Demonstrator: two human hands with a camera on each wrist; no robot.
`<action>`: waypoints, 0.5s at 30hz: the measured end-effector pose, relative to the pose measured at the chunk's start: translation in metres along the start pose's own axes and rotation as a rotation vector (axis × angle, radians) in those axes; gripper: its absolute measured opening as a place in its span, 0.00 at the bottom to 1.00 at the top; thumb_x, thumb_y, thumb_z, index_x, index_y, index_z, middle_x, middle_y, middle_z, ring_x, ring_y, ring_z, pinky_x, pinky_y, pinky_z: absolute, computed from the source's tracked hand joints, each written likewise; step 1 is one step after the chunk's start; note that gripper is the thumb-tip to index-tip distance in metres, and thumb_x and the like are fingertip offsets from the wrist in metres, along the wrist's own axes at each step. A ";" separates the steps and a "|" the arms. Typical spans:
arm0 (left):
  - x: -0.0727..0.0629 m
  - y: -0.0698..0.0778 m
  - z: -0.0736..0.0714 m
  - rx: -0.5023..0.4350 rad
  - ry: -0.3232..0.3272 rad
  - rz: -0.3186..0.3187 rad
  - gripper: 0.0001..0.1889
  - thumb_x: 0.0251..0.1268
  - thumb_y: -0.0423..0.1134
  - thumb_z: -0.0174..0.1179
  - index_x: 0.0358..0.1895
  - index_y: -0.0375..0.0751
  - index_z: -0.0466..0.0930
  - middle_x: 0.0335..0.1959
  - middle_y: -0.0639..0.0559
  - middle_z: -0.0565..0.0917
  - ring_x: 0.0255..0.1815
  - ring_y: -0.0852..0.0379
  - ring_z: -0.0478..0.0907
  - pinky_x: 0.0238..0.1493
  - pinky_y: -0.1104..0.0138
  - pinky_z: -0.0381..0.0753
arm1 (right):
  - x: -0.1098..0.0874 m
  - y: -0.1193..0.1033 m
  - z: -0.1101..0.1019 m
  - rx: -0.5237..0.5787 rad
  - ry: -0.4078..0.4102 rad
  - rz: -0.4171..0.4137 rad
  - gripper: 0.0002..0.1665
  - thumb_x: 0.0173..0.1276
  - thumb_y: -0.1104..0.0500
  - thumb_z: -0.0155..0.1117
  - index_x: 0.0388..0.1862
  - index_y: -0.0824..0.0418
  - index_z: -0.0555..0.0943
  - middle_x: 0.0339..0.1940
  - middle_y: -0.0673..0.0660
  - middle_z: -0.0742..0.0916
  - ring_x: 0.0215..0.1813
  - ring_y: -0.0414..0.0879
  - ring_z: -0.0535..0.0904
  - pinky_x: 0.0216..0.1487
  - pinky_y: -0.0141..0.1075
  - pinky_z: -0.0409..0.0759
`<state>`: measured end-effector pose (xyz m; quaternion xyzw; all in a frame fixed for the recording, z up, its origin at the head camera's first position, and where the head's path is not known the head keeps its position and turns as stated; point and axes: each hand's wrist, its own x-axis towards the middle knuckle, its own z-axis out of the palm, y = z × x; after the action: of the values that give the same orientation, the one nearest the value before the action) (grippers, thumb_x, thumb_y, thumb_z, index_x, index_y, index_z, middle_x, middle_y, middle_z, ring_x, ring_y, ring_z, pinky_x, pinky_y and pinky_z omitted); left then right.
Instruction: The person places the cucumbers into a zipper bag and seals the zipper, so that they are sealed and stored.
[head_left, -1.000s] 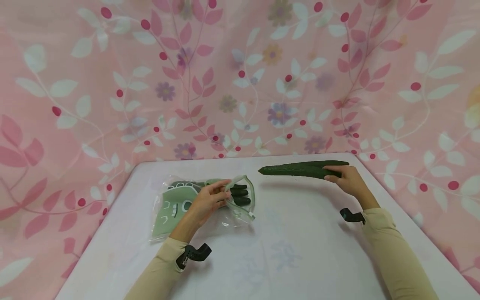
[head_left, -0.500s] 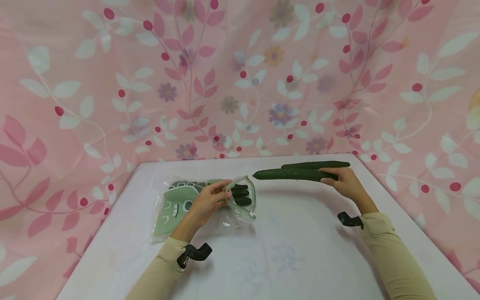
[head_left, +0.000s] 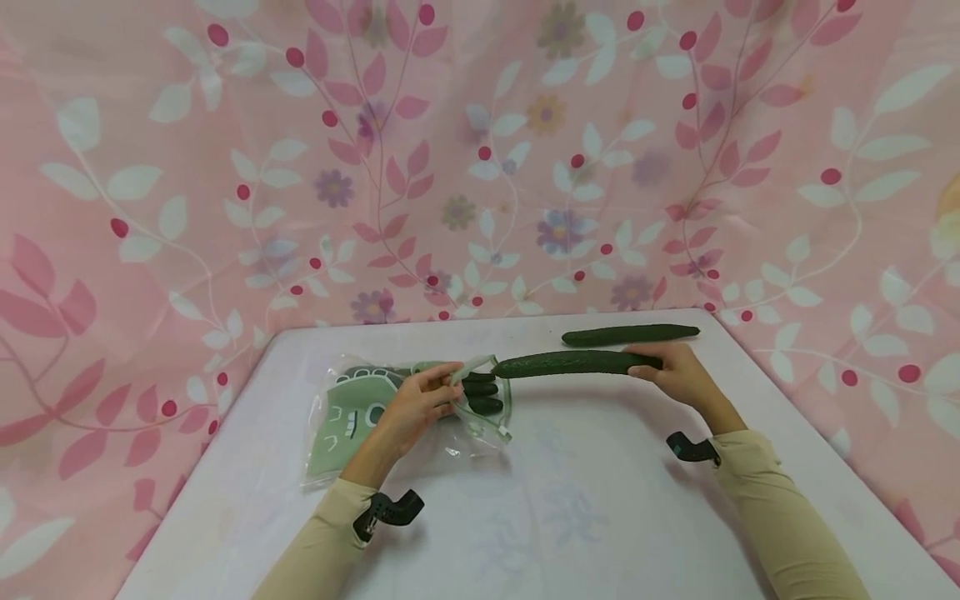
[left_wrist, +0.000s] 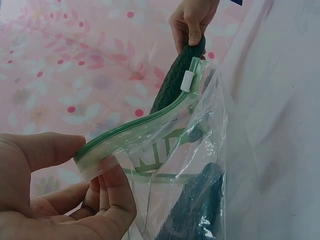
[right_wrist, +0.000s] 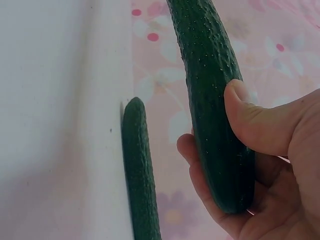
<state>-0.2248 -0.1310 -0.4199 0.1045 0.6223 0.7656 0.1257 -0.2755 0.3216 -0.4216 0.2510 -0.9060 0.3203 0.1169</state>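
Observation:
My left hand pinches the green zip rim of a clear plastic zip bag between thumb and fingers; a white slider sits on that rim. Several dark green cucumbers lie inside, their ends showing at the open mouth. My right hand grips one end of a long bumpy cucumber, held above the table. Its far tip overlaps the bag's mouth in the head view. In the right wrist view the thumb lies on top of this cucumber and the fingers curl underneath.
Another cucumber lies on the white table near its back edge, behind my right hand. A pink floral cloth hangs behind the table. Each wrist wears a black camera mount.
My right hand has carried its cucumber left and toward me, away from the one lying at the back, bringing the tip to the bag's mouth. The left hand holds still at the rim.

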 end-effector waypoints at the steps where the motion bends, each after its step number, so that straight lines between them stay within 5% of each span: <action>1: 0.000 0.000 0.000 0.003 -0.002 -0.002 0.27 0.77 0.27 0.59 0.75 0.29 0.67 0.45 0.48 0.76 0.46 0.54 0.79 0.47 0.64 0.80 | 0.000 -0.001 0.002 0.003 -0.005 -0.004 0.23 0.69 0.62 0.74 0.61 0.69 0.85 0.23 0.52 0.81 0.17 0.35 0.52 0.23 0.37 0.63; 9: -0.001 0.000 -0.001 -0.003 -0.011 0.004 0.27 0.77 0.27 0.59 0.76 0.29 0.66 0.46 0.47 0.76 0.46 0.54 0.79 0.47 0.64 0.80 | 0.004 -0.009 0.009 0.012 -0.020 -0.017 0.22 0.69 0.62 0.74 0.60 0.68 0.86 0.42 0.59 0.89 0.20 0.37 0.59 0.25 0.38 0.66; 15: -0.001 0.000 -0.001 -0.008 -0.012 0.004 0.28 0.77 0.27 0.59 0.76 0.29 0.66 0.47 0.47 0.75 0.46 0.54 0.79 0.48 0.65 0.80 | 0.006 -0.018 0.012 0.010 -0.027 -0.011 0.20 0.69 0.63 0.74 0.59 0.67 0.87 0.42 0.58 0.89 0.31 0.47 0.72 0.33 0.41 0.69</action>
<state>-0.2240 -0.1322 -0.4199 0.1099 0.6183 0.7676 0.1282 -0.2714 0.3003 -0.4192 0.2607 -0.9045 0.3208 0.1053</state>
